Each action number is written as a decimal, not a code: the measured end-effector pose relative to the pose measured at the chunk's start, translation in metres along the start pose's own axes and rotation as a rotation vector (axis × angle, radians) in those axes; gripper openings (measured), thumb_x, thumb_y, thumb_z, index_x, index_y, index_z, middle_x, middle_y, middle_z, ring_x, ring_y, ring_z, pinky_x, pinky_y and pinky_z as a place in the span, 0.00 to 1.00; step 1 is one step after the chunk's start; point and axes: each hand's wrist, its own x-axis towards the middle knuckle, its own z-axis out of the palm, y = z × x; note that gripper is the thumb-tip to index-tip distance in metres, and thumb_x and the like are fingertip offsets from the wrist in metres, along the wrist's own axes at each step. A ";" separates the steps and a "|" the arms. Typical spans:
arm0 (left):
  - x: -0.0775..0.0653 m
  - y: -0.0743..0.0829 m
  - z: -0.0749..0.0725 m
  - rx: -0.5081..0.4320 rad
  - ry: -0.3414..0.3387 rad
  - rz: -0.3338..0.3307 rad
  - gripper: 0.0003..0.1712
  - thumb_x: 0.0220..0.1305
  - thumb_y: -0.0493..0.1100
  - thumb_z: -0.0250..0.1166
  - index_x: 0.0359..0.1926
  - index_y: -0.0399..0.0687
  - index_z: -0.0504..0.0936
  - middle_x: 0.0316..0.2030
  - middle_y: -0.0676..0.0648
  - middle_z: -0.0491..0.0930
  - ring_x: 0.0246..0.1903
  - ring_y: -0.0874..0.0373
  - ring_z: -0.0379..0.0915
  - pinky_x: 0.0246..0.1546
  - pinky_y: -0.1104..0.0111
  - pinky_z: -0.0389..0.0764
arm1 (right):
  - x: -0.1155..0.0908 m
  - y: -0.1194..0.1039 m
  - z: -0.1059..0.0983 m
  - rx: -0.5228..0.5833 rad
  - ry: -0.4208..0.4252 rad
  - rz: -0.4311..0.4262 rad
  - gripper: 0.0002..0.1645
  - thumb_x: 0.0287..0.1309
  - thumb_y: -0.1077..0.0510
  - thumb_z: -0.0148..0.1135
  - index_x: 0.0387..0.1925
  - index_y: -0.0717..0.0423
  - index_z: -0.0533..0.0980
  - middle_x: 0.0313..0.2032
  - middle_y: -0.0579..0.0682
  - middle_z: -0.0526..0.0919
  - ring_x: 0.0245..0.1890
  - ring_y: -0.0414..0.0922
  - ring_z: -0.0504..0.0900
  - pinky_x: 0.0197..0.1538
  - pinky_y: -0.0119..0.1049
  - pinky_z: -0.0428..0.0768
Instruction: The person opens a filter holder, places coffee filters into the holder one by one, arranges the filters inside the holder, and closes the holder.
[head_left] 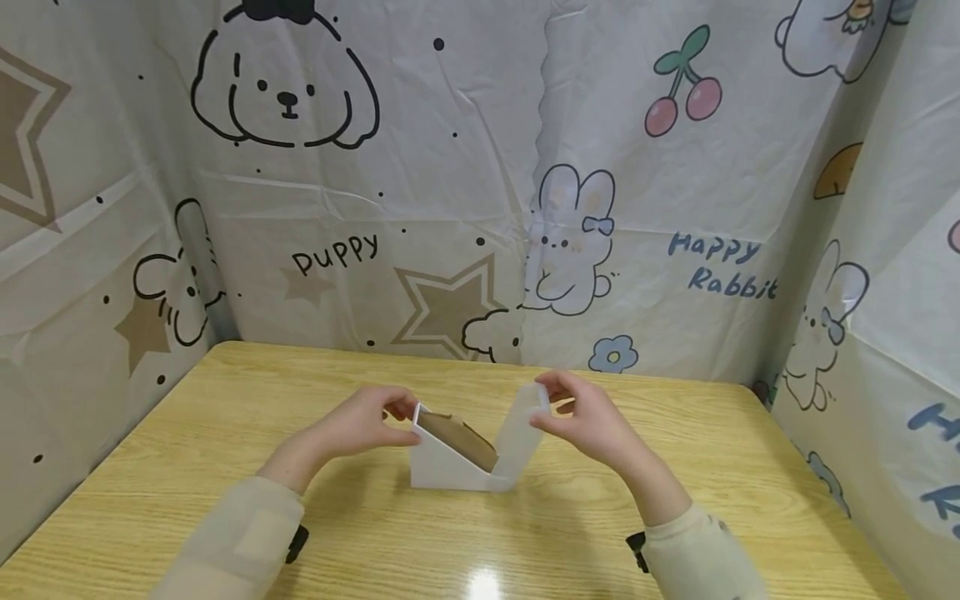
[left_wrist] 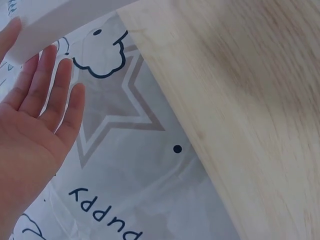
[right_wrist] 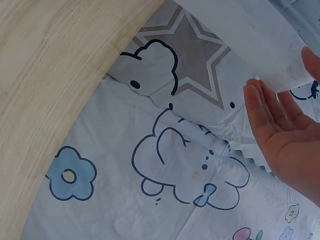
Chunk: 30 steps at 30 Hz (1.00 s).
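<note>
A small white box (head_left: 442, 467) with a slanted top stands on the wooden table, its translucent lid (head_left: 519, 437) swung up on the right side. Brown cardboard-like material (head_left: 457, 440) shows inside; what it is exactly I cannot tell. My left hand (head_left: 363, 423) holds the box's tall left end between thumb and fingers. With the thumb and fingertips, my right hand (head_left: 585, 417) pinches the top edge of the raised lid. In the left wrist view a white box edge (left_wrist: 55, 25) meets the fingertips. The right wrist view has the pale lid (right_wrist: 260, 45) between thumb and fingers.
The light wooden table (head_left: 285, 517) reaches back to a printed cloth (head_left: 450, 208) with puppy, rabbit and star drawings. Cloth also hangs along the left and right sides. Dark straps (head_left: 297, 543) sit at both wrists.
</note>
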 end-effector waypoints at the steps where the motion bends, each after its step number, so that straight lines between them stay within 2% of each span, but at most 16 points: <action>1: 0.001 0.000 0.001 -0.003 0.000 0.005 0.14 0.53 0.47 0.70 0.40 0.48 0.79 0.35 0.53 0.79 0.41 0.56 0.74 0.48 0.55 0.73 | 0.000 0.000 0.001 0.002 0.005 0.000 0.26 0.53 0.58 0.66 0.52 0.62 0.72 0.43 0.54 0.80 0.46 0.49 0.77 0.49 0.43 0.77; 11: 0.008 -0.003 0.011 -0.045 0.025 0.021 0.16 0.53 0.48 0.70 0.40 0.47 0.79 0.36 0.51 0.80 0.41 0.57 0.74 0.46 0.59 0.74 | 0.006 -0.005 0.012 0.014 0.055 -0.043 0.29 0.51 0.60 0.67 0.55 0.64 0.71 0.45 0.56 0.80 0.48 0.52 0.77 0.52 0.48 0.75; 22: 0.016 -0.002 0.024 -0.085 0.055 0.044 0.16 0.54 0.47 0.69 0.42 0.46 0.79 0.36 0.51 0.80 0.38 0.60 0.73 0.44 0.63 0.74 | 0.013 -0.012 0.023 -0.046 0.075 -0.072 0.27 0.49 0.57 0.70 0.52 0.59 0.74 0.48 0.54 0.80 0.51 0.51 0.76 0.56 0.49 0.72; 30: 0.018 0.004 0.029 -0.110 0.059 0.020 0.18 0.55 0.47 0.69 0.44 0.45 0.79 0.38 0.50 0.80 0.40 0.55 0.74 0.46 0.57 0.74 | 0.018 -0.018 0.029 -0.081 0.079 -0.084 0.27 0.48 0.56 0.70 0.51 0.59 0.75 0.48 0.54 0.81 0.51 0.51 0.77 0.55 0.49 0.72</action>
